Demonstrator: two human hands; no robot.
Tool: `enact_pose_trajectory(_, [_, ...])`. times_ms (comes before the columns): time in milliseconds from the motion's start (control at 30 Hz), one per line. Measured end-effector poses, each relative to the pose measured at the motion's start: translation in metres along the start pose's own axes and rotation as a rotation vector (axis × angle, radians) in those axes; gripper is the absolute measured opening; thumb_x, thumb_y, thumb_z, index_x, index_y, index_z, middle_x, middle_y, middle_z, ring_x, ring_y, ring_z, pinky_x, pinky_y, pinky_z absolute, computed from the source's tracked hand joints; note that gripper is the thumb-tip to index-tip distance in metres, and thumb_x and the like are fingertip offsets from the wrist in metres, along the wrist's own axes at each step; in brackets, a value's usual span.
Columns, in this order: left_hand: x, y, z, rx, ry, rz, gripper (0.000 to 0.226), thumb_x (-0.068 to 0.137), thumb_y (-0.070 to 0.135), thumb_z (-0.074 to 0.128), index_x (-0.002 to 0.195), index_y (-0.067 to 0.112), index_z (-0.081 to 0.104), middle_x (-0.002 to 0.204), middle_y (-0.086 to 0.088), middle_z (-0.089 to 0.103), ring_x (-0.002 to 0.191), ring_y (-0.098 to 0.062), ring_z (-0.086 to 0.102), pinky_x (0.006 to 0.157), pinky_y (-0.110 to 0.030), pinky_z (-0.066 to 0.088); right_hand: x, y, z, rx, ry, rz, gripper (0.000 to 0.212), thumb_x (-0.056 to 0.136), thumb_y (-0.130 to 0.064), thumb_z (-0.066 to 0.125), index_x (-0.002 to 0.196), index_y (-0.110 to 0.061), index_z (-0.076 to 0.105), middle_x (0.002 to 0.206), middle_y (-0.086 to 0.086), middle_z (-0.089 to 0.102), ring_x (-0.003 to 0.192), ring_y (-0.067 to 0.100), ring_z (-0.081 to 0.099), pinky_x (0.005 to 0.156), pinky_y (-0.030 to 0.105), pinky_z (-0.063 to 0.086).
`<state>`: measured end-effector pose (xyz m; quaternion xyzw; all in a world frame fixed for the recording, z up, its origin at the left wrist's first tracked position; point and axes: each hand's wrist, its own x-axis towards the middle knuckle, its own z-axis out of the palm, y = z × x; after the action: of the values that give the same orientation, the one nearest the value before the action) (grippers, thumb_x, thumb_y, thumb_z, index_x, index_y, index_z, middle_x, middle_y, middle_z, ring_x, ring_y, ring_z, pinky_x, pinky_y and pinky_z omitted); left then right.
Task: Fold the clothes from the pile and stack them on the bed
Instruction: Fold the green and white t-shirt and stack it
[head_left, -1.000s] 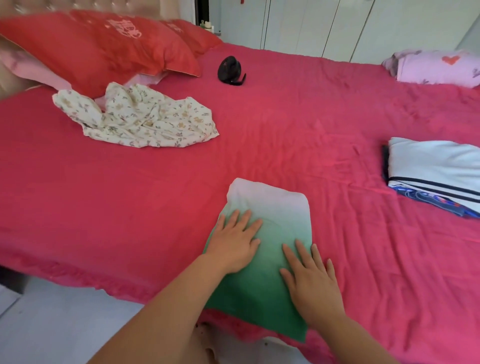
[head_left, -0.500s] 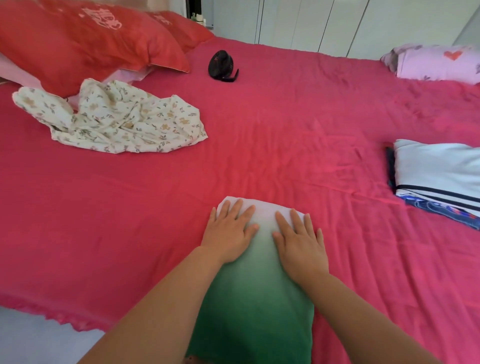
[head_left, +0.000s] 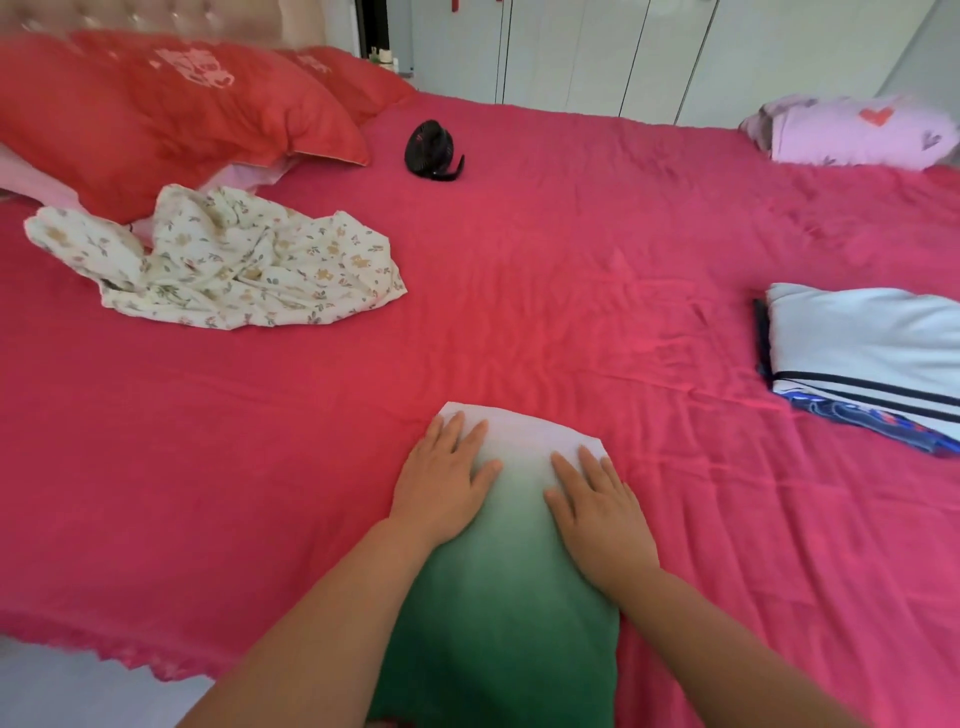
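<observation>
Near the six o'clock edge of the crimson-pink bed sheet, a folded garment of soft fabric shading from dark green to white lies flat, its white end pointing toward twelve o'clock. Both hands rest palm-down on the white end with fingers straight and spread, gripping nothing: the left hand on the ten o'clock corner, the right hand on the two o'clock corner, a strip of fabric bare between them.

At ten o'clock from this garment, well apart, a crumpled cream cloth printed with small flowers lies unfolded, just below two red pillows. At three o'clock, near the frame's edge, sits a stack of folded clothes: a white piece with dark stripes on top, a blue patterned one beneath. A small round black fan stands at twelve o'clock, far up the bed. At two o'clock, a folded lilac blanket with red hearts lies by the far edge, before white wardrobe doors.
</observation>
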<state>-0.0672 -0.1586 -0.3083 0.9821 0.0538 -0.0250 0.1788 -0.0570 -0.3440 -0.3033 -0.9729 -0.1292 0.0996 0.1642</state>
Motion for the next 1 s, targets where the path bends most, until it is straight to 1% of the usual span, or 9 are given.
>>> enact_pose_trajectory(100, [-0.03,-0.003,-0.01,-0.075,0.129,-0.187,0.065,0.094,0.047,0.039,0.149,0.022,0.014,0.155,-0.007,0.017,0.141,-0.027,0.016,0.112,-0.037,0.021,-0.032,0.003,-0.003,0.132,0.106,0.096,0.059,0.095,-0.039,0.041,0.147,-0.02,0.019,0.154,0.008,0.018,0.142,0.022,0.016,0.113,0.033,0.02])
enact_pose_trajectory(200, [-0.05,0.0,-0.016,-0.049,0.094,-0.336,0.076,0.092,0.049,0.041,0.148,0.009,0.011,0.143,-0.014,0.035,0.131,-0.031,0.034,0.103,-0.039,0.033,-0.06,-0.006,-0.001,0.162,0.15,0.208,0.07,0.093,-0.039,0.046,0.147,-0.01,0.013,0.142,0.011,0.033,0.131,0.026,0.033,0.106,0.033,0.028])
enact_pose_trajectory(333, [-0.052,0.002,-0.024,-0.155,-0.002,-0.476,0.062,0.092,0.046,0.046,0.133,-0.001,0.038,0.129,-0.017,0.05,0.119,-0.033,0.05,0.089,-0.038,0.043,-0.07,-0.021,-0.003,0.172,0.108,0.287,0.08,0.092,-0.038,0.047,0.146,0.0,0.003,0.131,0.016,0.042,0.121,0.03,0.043,0.097,0.034,0.035])
enact_pose_trajectory(400, [-0.052,0.001,-0.025,-0.212,-0.022,-0.424,0.047,0.091,0.038,0.049,0.124,0.004,0.048,0.124,-0.014,0.056,0.114,-0.031,0.053,0.087,-0.036,0.044,-0.069,-0.027,-0.007,0.192,0.082,0.3,0.073,0.092,-0.033,0.048,0.145,-0.003,0.008,0.127,0.016,0.043,0.112,0.032,0.051,0.088,0.034,0.041])
enact_pose_trajectory(467, [-0.055,0.001,-0.025,-0.232,-0.011,-0.315,0.043,0.091,0.028,0.051,0.13,0.009,0.046,0.12,-0.013,0.059,0.11,-0.031,0.055,0.087,-0.036,0.045,-0.069,-0.031,-0.011,0.208,0.072,0.286,0.062,0.092,-0.024,0.047,0.144,-0.01,0.016,0.121,0.013,0.043,0.103,0.033,0.056,0.079,0.034,0.044])
enact_pose_trajectory(567, [-0.059,0.001,-0.025,-0.166,0.006,-0.176,0.06,0.094,0.021,0.047,0.148,0.017,0.021,0.113,-0.014,0.056,0.106,-0.029,0.053,0.084,-0.032,0.042,-0.07,-0.031,-0.014,0.213,0.076,0.238,0.06,0.09,-0.015,0.042,0.145,-0.02,0.018,0.12,0.011,0.042,0.095,0.032,0.059,0.075,0.032,0.044])
enact_pose_trajectory(667, [-0.065,0.002,-0.024,-0.148,-0.017,-0.097,0.067,0.096,0.017,0.043,0.149,0.028,0.004,0.108,-0.01,0.045,0.091,-0.024,0.05,0.076,-0.029,0.037,-0.073,-0.028,-0.015,0.178,0.06,0.15,0.065,0.09,-0.012,0.035,0.148,-0.027,0.012,0.126,0.01,0.037,0.094,0.031,0.059,0.073,0.031,0.043])
enact_pose_trajectory(800, [-0.064,0.01,-0.026,-0.063,-0.076,-0.073,0.055,0.098,0.017,0.034,0.149,0.02,0.015,0.145,-0.015,0.026,0.124,-0.028,0.043,0.098,-0.031,0.038,-0.075,-0.024,-0.019,0.076,0.049,0.105,0.066,0.086,-0.005,0.032,0.147,-0.022,0.015,0.137,0.009,0.027,0.098,0.029,0.059,0.071,0.032,0.044])
enact_pose_trajectory(1000, [-0.059,0.051,-0.043,-0.045,-0.072,-0.039,0.055,0.098,0.02,0.036,0.148,0.008,0.016,0.148,-0.014,0.023,0.131,-0.029,0.035,0.104,-0.035,0.036,-0.078,0.002,-0.056,-0.005,0.109,0.098,0.068,0.081,-0.003,0.036,0.145,-0.019,0.02,0.146,0.004,0.02,0.104,0.026,0.058,0.072,0.033,0.046])
